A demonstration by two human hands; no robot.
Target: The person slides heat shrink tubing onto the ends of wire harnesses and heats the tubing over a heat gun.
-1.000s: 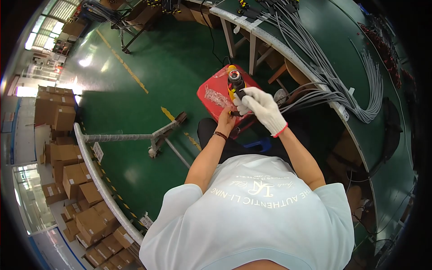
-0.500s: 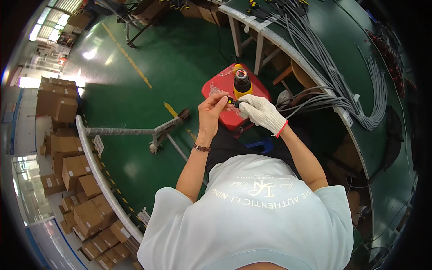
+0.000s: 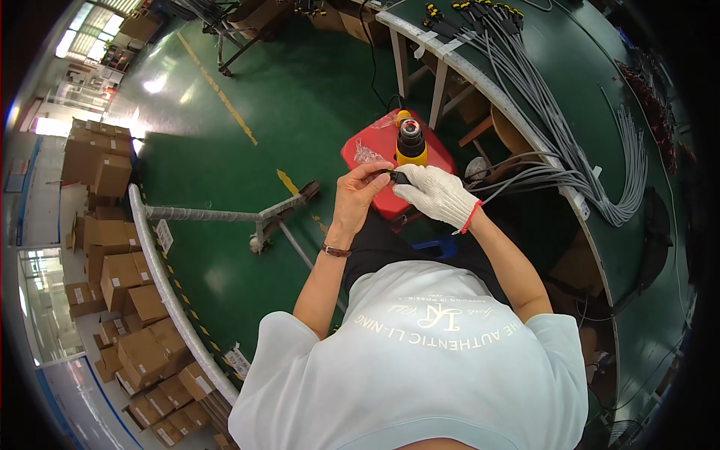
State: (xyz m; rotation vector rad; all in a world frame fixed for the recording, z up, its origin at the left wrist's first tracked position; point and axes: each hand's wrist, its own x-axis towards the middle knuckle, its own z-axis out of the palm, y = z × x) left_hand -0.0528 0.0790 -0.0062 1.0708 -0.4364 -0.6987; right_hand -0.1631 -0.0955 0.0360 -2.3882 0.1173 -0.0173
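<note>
My bare left hand (image 3: 358, 193) pinches one end of a small black connector (image 3: 400, 178) over the front of a red stool (image 3: 441, 150). From the right, my right hand (image 3: 441, 196), in a white knitted glove with a red cuff, is closed round the other side of the same connector. A yellow and black heat gun (image 3: 411, 145) stands on the stool just beyond my hands, its nozzle pointing up. Crumpled clear plastic (image 3: 366, 153) lies on the stool left of the heat gun.
Grey cables (image 3: 536, 124) with black and yellow ends lie along the green workbench (image 3: 600, 82) on the right and hang over its edge. A metal stand leg (image 3: 279, 216) is on the floor at left. Cardboard boxes (image 3: 142, 352) are stacked beyond a curved rail (image 3: 161, 281).
My left hand has risen and turned, bringing its fingers onto the connector beside my right hand. My right hand has lowered slightly away from the heat gun. The view has shifted a little.
</note>
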